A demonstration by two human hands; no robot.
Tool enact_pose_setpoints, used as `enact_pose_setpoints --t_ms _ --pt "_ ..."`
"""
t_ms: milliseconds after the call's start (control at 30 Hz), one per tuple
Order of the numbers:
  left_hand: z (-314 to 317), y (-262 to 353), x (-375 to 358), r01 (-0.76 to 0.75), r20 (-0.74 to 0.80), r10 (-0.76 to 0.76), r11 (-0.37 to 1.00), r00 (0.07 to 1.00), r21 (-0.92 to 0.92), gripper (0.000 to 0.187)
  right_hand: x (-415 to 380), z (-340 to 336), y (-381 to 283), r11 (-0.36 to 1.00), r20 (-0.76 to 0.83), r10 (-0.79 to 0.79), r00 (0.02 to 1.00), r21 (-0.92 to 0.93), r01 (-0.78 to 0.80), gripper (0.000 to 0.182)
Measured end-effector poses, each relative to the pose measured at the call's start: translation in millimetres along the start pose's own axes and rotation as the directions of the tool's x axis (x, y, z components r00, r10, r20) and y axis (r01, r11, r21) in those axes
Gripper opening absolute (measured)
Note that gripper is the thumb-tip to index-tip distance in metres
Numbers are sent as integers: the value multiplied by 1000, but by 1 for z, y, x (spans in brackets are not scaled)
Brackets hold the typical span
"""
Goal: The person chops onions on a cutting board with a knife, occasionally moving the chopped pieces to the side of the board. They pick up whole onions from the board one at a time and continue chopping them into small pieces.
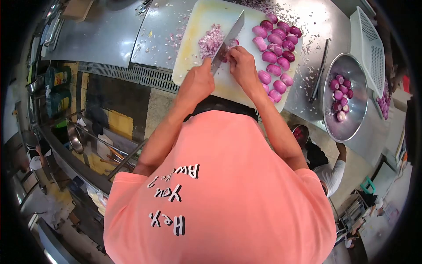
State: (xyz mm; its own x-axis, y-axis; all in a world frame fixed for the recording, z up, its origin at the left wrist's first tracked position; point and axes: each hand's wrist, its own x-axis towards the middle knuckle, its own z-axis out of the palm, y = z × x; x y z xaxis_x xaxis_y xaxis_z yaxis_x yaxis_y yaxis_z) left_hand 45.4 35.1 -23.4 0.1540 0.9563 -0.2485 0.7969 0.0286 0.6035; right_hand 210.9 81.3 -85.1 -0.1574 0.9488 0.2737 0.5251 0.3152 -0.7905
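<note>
My left hand (198, 83) is wrapped round the handle of a kitchen knife (234, 31), whose broad blade points up and to the right over the white cutting board (187, 57). My right hand (242, 64) is closed, fingertips bent, on a piece of red onion (233, 43) right beside the blade. Left of the blade lies a heap of chopped onion (211, 40). Several peeled red onions (275, 38) are lined up along the board's right side, close to my right hand.
A steel bowl (357, 115) with several red onions stands on the steel table (317, 26) at right. Between it and the board lies a long, dark, thin tool (321, 70). A white perforated basket (368, 48) is beyond the bowl. Another person in a white sleeve (335, 176) is at lower right.
</note>
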Motion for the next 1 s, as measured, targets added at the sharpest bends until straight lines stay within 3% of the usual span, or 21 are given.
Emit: enact_pose_setpoints --t_ms 33,100,167,300,400,433,567,667,800,1000 --pt "-13 8 -9 6 -9 -7 1000 1000 -9 22 -2 -2 1 1000 2 -3 1000 -1 3 14" --pt "-21 7 -10 7 -28 -7 1000 1000 -1 22 -1 -1 4 985 -20 -156 988 -70 155 15" --pt "-6 -4 -12 79 -14 -78 996 997 41 22 1 -3 -3 987 18 -114 993 -108 116 15" --pt "-21 6 -11 43 -3 -43 999 999 -8 30 -2 0 -7 990 82 -50 995 -126 61 12" --pt "-9 11 -14 99 -1 -99 995 995 11 32 -1 4 -9 996 62 -40 997 -82 45 12" --pt "-1 6 -4 73 23 -76 992 997 101 33 -2 5 -9 996 67 -36 997 -79 42 12" --pt "-17 11 -6 37 5 -36 999 999 -14 33 -4 1 -6 994 72 -41 997 -103 48 11" --pt "-5 14 -11 105 -30 -103 993 994 57 28 1 4 -4 997 41 -44 998 -62 46 11" --pt "-10 13 1 41 21 -40 998 999 -38 27 -5 2 -3 999 31 -42 999 -23 43 12" --pt "8 10 -3 49 3 -49 998 999 36 26 -7 1 -3 999 30 -7 1000 -32 8 8"
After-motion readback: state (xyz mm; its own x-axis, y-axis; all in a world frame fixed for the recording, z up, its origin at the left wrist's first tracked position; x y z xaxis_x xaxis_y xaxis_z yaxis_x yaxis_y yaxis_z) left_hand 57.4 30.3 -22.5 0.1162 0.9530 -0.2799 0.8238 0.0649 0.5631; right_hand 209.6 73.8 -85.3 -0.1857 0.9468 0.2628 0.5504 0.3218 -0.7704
